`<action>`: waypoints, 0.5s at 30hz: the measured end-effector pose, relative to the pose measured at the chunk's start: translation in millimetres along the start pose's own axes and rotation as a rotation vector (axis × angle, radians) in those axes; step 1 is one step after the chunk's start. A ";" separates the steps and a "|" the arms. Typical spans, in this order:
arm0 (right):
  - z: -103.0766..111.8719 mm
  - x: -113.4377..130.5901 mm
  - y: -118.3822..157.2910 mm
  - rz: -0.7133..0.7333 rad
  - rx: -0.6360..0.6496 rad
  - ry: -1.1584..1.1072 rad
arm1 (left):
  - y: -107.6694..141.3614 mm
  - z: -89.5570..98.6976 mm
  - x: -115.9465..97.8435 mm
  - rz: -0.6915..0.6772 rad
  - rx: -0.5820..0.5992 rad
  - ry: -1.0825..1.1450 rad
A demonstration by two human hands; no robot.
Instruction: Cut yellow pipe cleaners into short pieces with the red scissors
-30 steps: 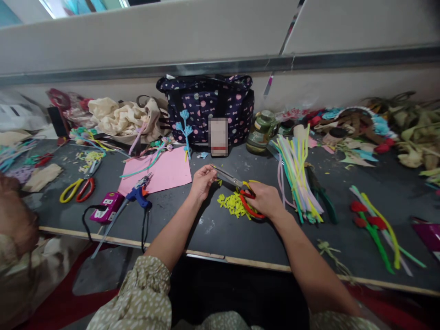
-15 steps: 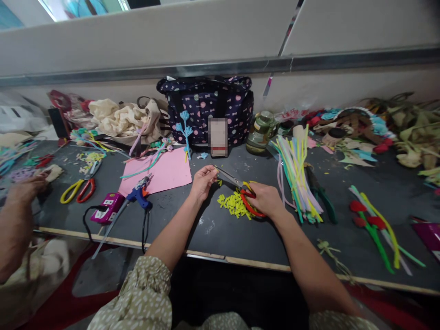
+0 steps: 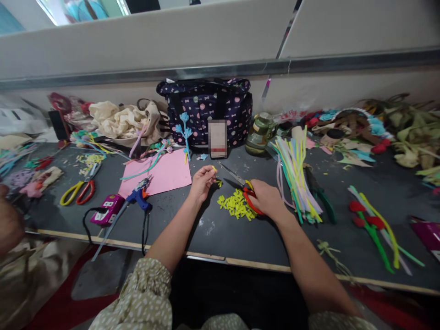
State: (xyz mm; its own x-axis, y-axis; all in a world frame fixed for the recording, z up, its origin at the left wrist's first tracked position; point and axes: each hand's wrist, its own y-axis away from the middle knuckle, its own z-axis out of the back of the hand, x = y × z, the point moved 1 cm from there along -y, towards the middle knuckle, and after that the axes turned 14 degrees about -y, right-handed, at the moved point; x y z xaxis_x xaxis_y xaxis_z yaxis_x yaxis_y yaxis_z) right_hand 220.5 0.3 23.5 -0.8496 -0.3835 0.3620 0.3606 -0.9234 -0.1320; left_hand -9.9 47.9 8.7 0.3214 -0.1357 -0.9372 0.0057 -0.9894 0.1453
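My left hand (image 3: 203,182) pinches a small yellow piece (image 3: 215,169) between thumb and fingertips. In my right hand (image 3: 267,197) are scissors (image 3: 252,201) with red and yellow handles. Their blades stand apart and point toward my left hand, not touching the piece. Below the blades, a pile of short yellow cut pieces (image 3: 237,204) lies on the dark table (image 3: 206,238). A phone (image 3: 217,140) leans upright against a dark patterned bag (image 3: 206,105) behind my hands.
A blue glue gun (image 3: 138,199), pink sheet (image 3: 165,176) and second scissors (image 3: 78,190) lie left. To the right are a bundle of fuzzy stems (image 3: 299,178), pliers (image 3: 323,197) and red flowers (image 3: 376,223). A jar (image 3: 258,133) stands behind. Another person's hand (image 3: 10,220) shows far left.
The scissors have opened and moved slightly away from my left hand. The other person's hand has drawn back toward the left edge.
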 end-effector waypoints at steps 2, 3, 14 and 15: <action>2.1 3.1 -0.1 -0.020 -0.005 -0.012 | 0.3 -0.1 -0.9 0.002 -0.002 0.003; 3.2 4.3 -0.2 -0.030 -0.017 -0.018 | 0.6 -0.3 -1.3 0.003 -0.002 0.005; -1.6 -2.1 -0.4 0.003 -0.107 -0.006 | 2.5 -2.5 -1.9 0.003 0.050 0.050; -2.4 -2.6 -0.5 0.009 -0.111 -0.006 | 2.7 -2.7 -2.1 0.003 0.053 0.047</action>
State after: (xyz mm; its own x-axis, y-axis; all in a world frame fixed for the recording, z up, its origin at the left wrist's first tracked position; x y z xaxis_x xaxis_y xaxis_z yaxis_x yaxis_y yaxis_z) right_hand 221.6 1.7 20.3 -0.8443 -0.3917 0.3658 0.3228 -0.9165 -0.2364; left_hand -8.0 45.7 11.9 0.3653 -0.1374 -0.9207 -0.0446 -0.9905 0.1301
